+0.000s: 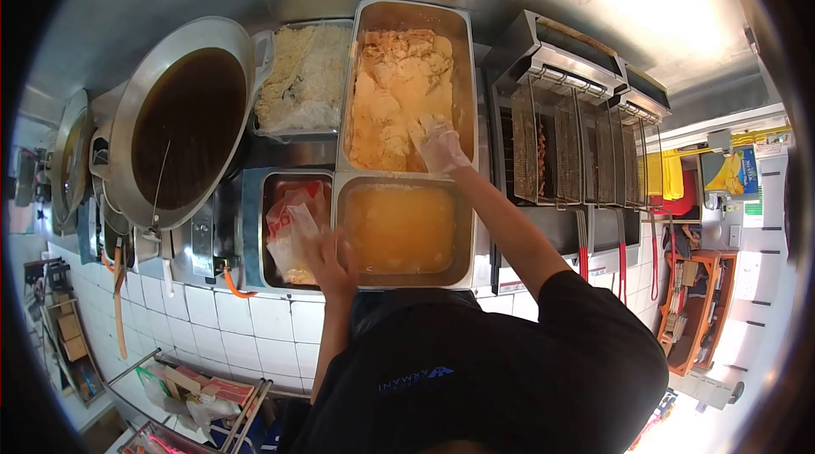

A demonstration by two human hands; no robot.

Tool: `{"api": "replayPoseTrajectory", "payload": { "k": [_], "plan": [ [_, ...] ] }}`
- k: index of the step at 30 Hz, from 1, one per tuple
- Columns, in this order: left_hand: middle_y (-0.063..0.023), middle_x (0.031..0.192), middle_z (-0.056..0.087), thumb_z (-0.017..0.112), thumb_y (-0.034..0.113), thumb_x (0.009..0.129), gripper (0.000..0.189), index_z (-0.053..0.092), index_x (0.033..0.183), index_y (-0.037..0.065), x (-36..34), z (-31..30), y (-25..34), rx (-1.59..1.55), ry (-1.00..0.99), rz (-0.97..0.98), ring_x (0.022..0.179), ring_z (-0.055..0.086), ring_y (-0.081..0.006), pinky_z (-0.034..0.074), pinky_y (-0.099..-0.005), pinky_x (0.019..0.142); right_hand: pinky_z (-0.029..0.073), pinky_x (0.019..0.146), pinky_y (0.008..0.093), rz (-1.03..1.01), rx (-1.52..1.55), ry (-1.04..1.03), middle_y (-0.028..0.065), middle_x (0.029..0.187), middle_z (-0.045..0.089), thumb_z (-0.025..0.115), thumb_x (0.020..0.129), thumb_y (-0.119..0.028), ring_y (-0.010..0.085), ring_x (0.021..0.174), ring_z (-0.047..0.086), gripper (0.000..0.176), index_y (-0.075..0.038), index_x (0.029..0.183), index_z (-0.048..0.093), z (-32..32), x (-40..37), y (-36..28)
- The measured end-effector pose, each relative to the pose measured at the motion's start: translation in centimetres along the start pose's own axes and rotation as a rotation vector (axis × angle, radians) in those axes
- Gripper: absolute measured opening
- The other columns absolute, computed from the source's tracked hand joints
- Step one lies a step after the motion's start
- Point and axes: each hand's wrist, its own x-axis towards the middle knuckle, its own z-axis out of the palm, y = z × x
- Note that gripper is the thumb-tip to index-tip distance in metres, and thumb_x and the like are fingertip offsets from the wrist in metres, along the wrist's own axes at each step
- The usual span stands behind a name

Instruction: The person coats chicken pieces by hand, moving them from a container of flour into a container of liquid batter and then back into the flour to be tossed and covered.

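Observation:
My right hand (441, 146), in a clear plastic glove, reaches into a deep metal pan (465, 72) of pale orange breading flour (406, 80). Its fingertips are down in the flour at the pan's near right part, so their grip is hidden. Slightly blurred, my left hand (334, 265) is bare, with its fingers extended and thumb apart. It hovers at the right edge of a small metal pan (270, 191) that holds a crumpled red-and-white plastic bag (297, 214). Between my arms sits a pan of cloudy orange liquid (399, 229).
A large wok of dark oil (188, 127) stands at the left, beside a plastic-covered tray of pale crumbs (301, 80). On the right are fryers with wire baskets (556, 144) and red handles (582, 246) jutting toward me. A cart with bags (204, 394) stands low at the left.

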Motion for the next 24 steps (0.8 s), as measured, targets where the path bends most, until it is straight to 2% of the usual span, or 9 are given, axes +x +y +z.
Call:
{"api": "replayPoseTrajectory", "payload": {
  "k": [2, 4, 5, 6, 7, 9, 14, 19, 24],
  "plan": [
    [-0.0175, 0.107, 0.064, 0.073, 0.006, 0.089, 0.029, 0.071, 0.118, 0.009, -3.4, 0.1, 0.2, -0.155, -0.164, 0.058, 0.094, 0.063, -0.0354, 0.055, -0.0424, 0.079, 0.058, 0.082, 0.0469, -0.048, 0.006, -0.135, 0.0207, 0.116, 0.070, 0.062, 0.084, -0.009, 0.0368, 0.109, 0.069, 0.026, -0.004, 0.104, 0.077, -0.4, 3.4, 1.8],
    [-0.0140, 0.103, 0.066, 0.074, 0.002, 0.087, 0.029, 0.073, 0.114, 0.012, -6.6, 1.6, -0.7, -0.338, -0.350, 0.086, 0.087, 0.066, -0.0312, 0.056, -0.0386, 0.074, 0.057, 0.080, 0.0484, -0.143, 0.078, -0.205, 0.0176, 0.107, 0.073, 0.069, 0.078, -0.010, 0.0353, 0.099, 0.071, 0.024, -0.004, 0.099, 0.078, 2.9, 5.4, 2.2],
    [-0.0112, 0.101, 0.067, 0.076, 0.003, 0.084, 0.028, 0.074, 0.111, 0.014, -6.0, 0.8, 0.2, -0.311, -0.428, 0.044, 0.085, 0.067, -0.0288, 0.056, -0.0379, 0.071, 0.056, 0.079, 0.0491, -0.190, 0.115, -0.236, 0.0160, 0.102, 0.074, 0.072, 0.075, -0.010, 0.0345, 0.093, 0.072, 0.023, -0.005, 0.097, 0.078, 4.0, 6.0, 2.3],
    [-0.0084, 0.098, 0.067, 0.077, 0.005, 0.082, 0.028, 0.074, 0.107, 0.016, -5.3, 0.0, 1.2, -0.284, -0.506, -0.001, 0.082, 0.068, -0.0265, 0.057, -0.0372, 0.069, 0.056, 0.080, 0.0505, -0.275, 0.186, -0.270, 0.0168, 0.101, 0.074, 0.072, 0.077, -0.012, 0.0352, 0.093, 0.072, 0.021, -0.004, 0.095, 0.077, 4.0, 5.7, 2.3],
    [-0.0068, 0.097, 0.067, 0.077, 0.005, 0.081, 0.027, 0.074, 0.105, 0.017, -5.5, 0.3, 1.2, -0.241, -0.432, 0.014, 0.082, 0.068, -0.0256, 0.057, -0.0370, 0.069, 0.056, 0.081, 0.0519, -0.357, 0.259, -0.310, 0.0176, 0.099, 0.074, 0.071, 0.079, -0.014, 0.0359, 0.092, 0.072, 0.019, -0.004, 0.094, 0.077, 4.1, 5.4, 2.3],
    [-0.0035, 0.095, 0.068, 0.078, 0.006, 0.077, 0.026, 0.075, 0.100, 0.018, -5.7, 1.4, 0.7, -0.161, -0.268, 0.046, 0.081, 0.069, -0.0236, 0.057, -0.0366, 0.069, 0.055, 0.081, 0.0484, -0.473, 0.269, -0.379, 0.0162, 0.099, 0.073, 0.066, 0.085, -0.016, 0.0333, 0.094, 0.070, 0.020, -0.003, 0.097, 0.074, 4.2, 5.2, 1.9],
    [-0.0010, 0.091, 0.067, 0.078, 0.011, 0.075, 0.021, 0.075, 0.093, 0.021, -4.8, 2.0, 0.9, -0.152, -0.208, 0.093, 0.078, 0.069, -0.0230, 0.057, -0.0350, 0.066, 0.053, 0.082, 0.0397, -0.701, -0.062, -0.489, 0.0127, 0.098, 0.069, 0.053, 0.099, -0.022, 0.0268, 0.100, 0.066, 0.025, -0.002, 0.107, 0.066, 1.9, 4.7, 0.7],
    [-0.0003, 0.090, 0.066, 0.078, 0.013, 0.076, 0.017, 0.074, 0.091, 0.020, -4.1, 1.6, 0.7, -0.143, -0.293, 0.125, 0.077, 0.069, -0.0219, 0.057, -0.0348, 0.065, 0.052, 0.080, 0.0413, -0.463, 0.146, -0.288, 0.0156, 0.097, 0.071, 0.053, 0.098, -0.019, 0.0277, 0.095, 0.067, 0.026, 0.000, 0.105, 0.069, 5.2, 7.9, 0.9],
    [-0.0003, 0.089, 0.066, 0.078, 0.012, 0.076, 0.017, 0.074, 0.091, 0.018, -4.7, 1.8, 0.3, -0.125, -0.311, 0.129, 0.076, 0.069, -0.0213, 0.057, -0.0341, 0.064, 0.052, 0.077, 0.0430, -0.275, 0.179, -0.088, 0.0185, 0.096, 0.072, 0.053, 0.098, -0.017, 0.0286, 0.090, 0.069, 0.026, 0.001, 0.103, 0.071, 4.3, 17.8, 7.3]
  ]
}}
